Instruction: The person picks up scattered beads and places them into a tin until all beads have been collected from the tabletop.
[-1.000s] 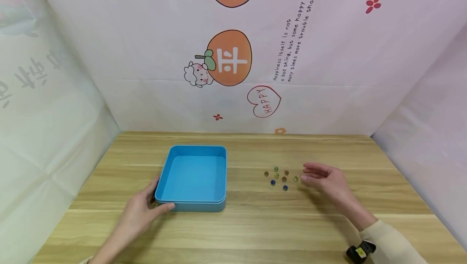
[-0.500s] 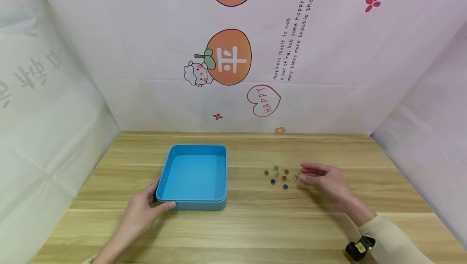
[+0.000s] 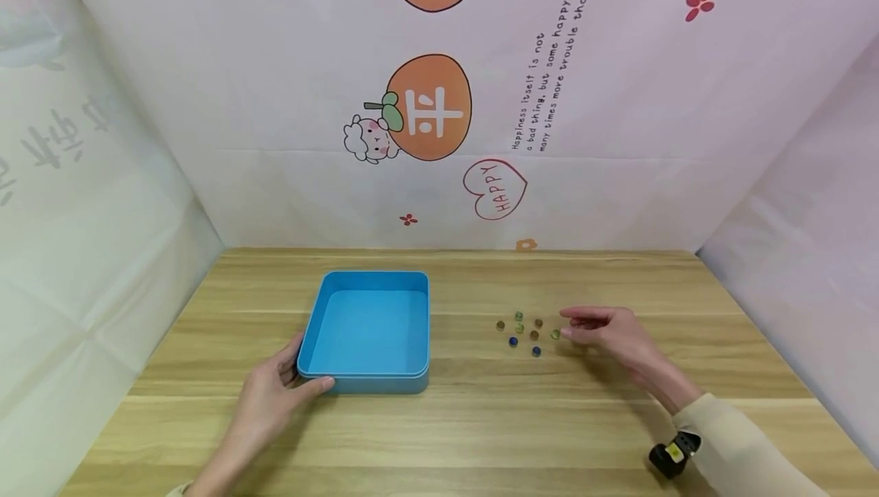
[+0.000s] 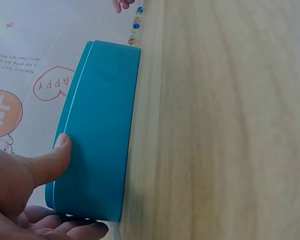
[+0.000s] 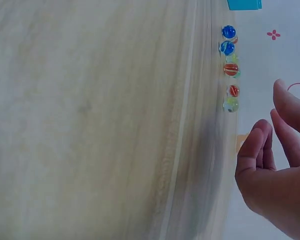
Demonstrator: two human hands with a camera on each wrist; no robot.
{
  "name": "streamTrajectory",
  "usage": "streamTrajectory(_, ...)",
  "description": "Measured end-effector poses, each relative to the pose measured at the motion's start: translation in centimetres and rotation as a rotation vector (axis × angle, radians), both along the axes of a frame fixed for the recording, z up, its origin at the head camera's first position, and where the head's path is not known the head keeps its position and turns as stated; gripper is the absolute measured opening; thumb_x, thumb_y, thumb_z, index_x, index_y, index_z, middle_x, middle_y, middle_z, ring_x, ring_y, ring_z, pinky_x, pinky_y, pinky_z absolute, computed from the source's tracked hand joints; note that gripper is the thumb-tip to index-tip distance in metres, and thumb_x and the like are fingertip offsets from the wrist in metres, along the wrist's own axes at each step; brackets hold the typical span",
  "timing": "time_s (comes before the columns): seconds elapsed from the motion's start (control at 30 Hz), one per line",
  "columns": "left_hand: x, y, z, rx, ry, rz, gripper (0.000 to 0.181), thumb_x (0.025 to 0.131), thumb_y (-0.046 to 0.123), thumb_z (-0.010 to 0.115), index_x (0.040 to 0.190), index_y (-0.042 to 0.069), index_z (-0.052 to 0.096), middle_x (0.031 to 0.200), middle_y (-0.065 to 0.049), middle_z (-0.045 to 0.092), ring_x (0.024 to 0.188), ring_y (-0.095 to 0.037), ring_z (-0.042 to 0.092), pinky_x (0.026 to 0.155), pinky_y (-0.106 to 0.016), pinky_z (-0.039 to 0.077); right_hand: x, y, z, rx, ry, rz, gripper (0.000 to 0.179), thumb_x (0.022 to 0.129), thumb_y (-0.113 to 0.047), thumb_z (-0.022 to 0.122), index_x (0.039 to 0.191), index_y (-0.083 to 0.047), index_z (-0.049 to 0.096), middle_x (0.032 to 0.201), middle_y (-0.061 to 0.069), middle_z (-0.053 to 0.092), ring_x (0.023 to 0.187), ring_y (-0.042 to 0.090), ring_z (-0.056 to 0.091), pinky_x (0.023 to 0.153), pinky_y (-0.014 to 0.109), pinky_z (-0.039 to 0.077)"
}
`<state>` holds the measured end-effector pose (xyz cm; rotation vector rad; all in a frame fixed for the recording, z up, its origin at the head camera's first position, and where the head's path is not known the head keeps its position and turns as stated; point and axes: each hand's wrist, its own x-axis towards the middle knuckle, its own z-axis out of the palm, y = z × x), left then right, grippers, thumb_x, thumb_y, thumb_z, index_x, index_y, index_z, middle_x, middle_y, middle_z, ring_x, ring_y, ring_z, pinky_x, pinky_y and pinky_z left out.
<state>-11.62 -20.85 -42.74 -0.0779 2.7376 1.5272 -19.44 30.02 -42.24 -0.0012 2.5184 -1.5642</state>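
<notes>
A shallow, square blue box point(image 3: 384, 384) with an open top sits left of centre on the table. My left hand point(image 3: 268, 398) grips its near left corner, thumb point(image 4: 52, 160) pressed to the front wall and the other fingers around the left side. Several glass marbles point(image 5: 231, 69) lie in a loose cluster to the right of the box, blue, orange-brown and greenish. Just right of them hovers my right hand point(image 3: 618, 337), holding nothing. Its thumb and forefinger reach forward with the remaining fingers curled; the fingertips are right at a yellow-green marble point(image 3: 555, 334).
The wood-grain table point(image 3: 481, 436) ends at a printed white cloth point(image 3: 604, 199) hung behind it. More cloth stands along both sides. A black device point(image 3: 669, 457) is strapped at my right wrist, by the beige sleeve point(image 3: 735, 436).
My right hand has edged left, closer to the yellow-green marble. The blue box has shifted slightly right and away from me with my left hand on it.
</notes>
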Motion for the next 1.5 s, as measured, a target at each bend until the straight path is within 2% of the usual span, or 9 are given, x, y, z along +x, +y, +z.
streamTrajectory(0.37, -0.6, -0.5, -0.6, 0.036, 0.005, -0.033, 0.103, 0.085, 0.023, 0.092, 0.162, -0.007, 0.030, 0.163, -0.027, 0.034, 0.143, -0.040, 0.045, 0.108, -0.046, 0.047, -0.2, -0.2, -0.3, 0.093, 0.038, 0.006, 0.043, 0.095, -0.024, 0.083, 0.130, -0.001, 0.073, 0.129, 0.016, 0.070, 0.106, 0.025, 0.059, 0.082, 0.032, 0.050)
streamTrajectory(0.63, -0.7, -0.6, -0.6, 0.075, -0.020, -0.039, 0.104, 0.086, 0.024, 0.091, 0.163, -0.006, 0.028, 0.165, -0.028, 0.031, 0.144, -0.041, 0.043, 0.109, -0.047, 0.046, 0.0, -0.3, -0.5, 0.110, 0.062, 0.001, 0.044, 0.092, -0.027, 0.085, 0.126, -0.002, 0.076, 0.129, 0.015, 0.069, 0.102, 0.026, 0.057, 0.078, 0.031, 0.050)
streamTrajectory(0.83, -0.7, -0.8, -0.7, 0.120, -0.018, -0.048, 0.105, 0.086, 0.024, 0.092, 0.164, -0.004, 0.027, 0.166, -0.026, 0.029, 0.147, -0.039, 0.040, 0.111, -0.046, 0.044, 0.0, -0.3, -0.6, 0.120, 0.067, 0.001, 0.043, 0.092, -0.027, 0.085, 0.125, -0.002, 0.076, 0.132, 0.016, 0.068, 0.105, 0.026, 0.058, 0.082, 0.032, 0.050)
streamTrajectory(1.07, -0.8, -0.9, -0.5, 0.175, -0.047, -0.034, 0.103, 0.086, 0.020, 0.091, 0.165, -0.001, 0.027, 0.167, -0.025, 0.029, 0.149, -0.039, 0.037, 0.111, -0.045, 0.043, 0.0, -0.3, -0.5, 0.130, 0.056, 0.000, 0.045, 0.092, -0.029, 0.086, 0.126, -0.002, 0.076, 0.130, 0.016, 0.068, 0.106, 0.027, 0.057, 0.083, 0.034, 0.048)
streamTrajectory(1.37, -0.6, -1.0, -0.6, 0.259, -0.076, -0.045, 0.102, 0.089, 0.015, 0.089, 0.166, 0.001, 0.025, 0.168, -0.024, 0.025, 0.150, -0.040, 0.034, 0.110, -0.038, 0.046, 0.1, -0.4, -0.3, 0.131, 0.063, -0.003, 0.042, 0.092, -0.022, 0.086, 0.125, 0.001, 0.075, 0.108, 0.012, 0.069, 0.098, 0.025, 0.058, 0.075, 0.029, 0.053)
streamTrajectory(1.5, -0.6, -1.0, -0.6, 0.264, -0.072, -0.045, 0.101, 0.089, 0.014, 0.089, 0.166, 0.001, 0.025, 0.168, -0.024, 0.025, 0.150, -0.039, 0.034, 0.110, -0.037, 0.046, -0.1, -0.4, -0.4, 0.142, 0.071, 0.005, 0.039, 0.092, -0.021, 0.086, 0.123, 0.001, 0.076, 0.105, 0.011, 0.069, 0.095, 0.024, 0.058, 0.071, 0.029, 0.052)
